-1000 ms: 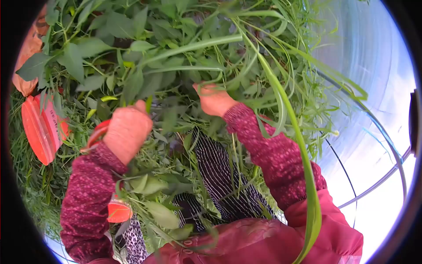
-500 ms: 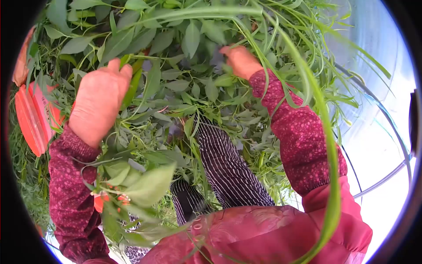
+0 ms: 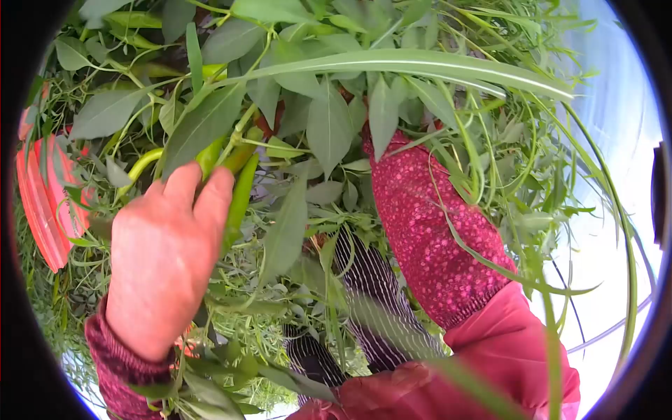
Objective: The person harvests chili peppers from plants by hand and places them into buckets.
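My left hand (image 3: 168, 241) is closed, thumb and forefinger pinched at a long green chili pepper (image 3: 241, 196) that hangs among the leaves. A curved yellow-green pepper (image 3: 143, 166) hangs just beyond its knuckles. My right arm, in a dark red speckled sleeve (image 3: 434, 224), reaches into the pepper plant (image 3: 329, 129). Broad leaves cover my right hand, so its fingers and anything in them are hidden.
A red plastic object (image 3: 45, 199) stands amid the foliage at the left. Long grass blades (image 3: 420, 66) cross in front of the view. Translucent sheeting (image 3: 609, 91) rises at the right. My striped trouser legs (image 3: 378, 301) are below.
My left hand has moved inward and come up to the green peppers. My right hand has gone deeper behind the leaves, towards the middle. The view has shifted closer to the plant.
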The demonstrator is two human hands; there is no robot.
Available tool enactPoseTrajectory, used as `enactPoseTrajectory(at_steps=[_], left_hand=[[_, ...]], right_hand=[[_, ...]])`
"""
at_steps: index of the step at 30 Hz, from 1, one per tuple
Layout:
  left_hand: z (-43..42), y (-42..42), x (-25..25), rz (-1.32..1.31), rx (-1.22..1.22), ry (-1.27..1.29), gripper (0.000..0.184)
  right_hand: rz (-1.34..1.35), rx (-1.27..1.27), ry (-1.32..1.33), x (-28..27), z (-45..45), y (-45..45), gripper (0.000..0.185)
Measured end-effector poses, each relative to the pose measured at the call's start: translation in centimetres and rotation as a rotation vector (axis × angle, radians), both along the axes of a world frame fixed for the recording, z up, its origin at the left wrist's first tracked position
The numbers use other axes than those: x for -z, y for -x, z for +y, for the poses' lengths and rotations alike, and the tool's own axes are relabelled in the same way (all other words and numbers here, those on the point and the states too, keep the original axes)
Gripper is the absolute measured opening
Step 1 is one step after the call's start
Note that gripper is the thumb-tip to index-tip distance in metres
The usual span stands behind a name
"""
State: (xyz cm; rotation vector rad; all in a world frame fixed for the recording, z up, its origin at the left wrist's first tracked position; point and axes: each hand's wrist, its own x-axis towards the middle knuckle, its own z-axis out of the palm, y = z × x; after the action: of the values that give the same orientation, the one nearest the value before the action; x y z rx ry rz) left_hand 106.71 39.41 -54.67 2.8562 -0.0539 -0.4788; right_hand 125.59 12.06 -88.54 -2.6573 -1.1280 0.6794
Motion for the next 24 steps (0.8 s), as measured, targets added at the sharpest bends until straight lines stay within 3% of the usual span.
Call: enactPoseTrajectory(at_steps=[12, 18, 23, 24], left_hand=[[1.3, 0.7, 0.5, -0.011, -0.063, 0.121, 0.033], [0.9, 0.5, 0.8, -0.032, -0.186, 0.238, 0.031], [1.5, 0.4, 0.8, -0.071, -0.170, 0.256, 0.033], [2.5, 0.4, 1.0, -0.018, -0.197, 0.383, 0.036]], right_hand=[[0.139, 0.136, -0.061, 1.3, 6.0, 5.0, 0.039], [0.333, 0.549, -0.423, 0.1, 1.3, 4.4, 0.039], [0.706, 0.898, -0.777, -3.2, -3.0, 5.5, 0.039], [0.893, 1.005, -0.478, -4.5, -3.9, 5.4, 0.039]])
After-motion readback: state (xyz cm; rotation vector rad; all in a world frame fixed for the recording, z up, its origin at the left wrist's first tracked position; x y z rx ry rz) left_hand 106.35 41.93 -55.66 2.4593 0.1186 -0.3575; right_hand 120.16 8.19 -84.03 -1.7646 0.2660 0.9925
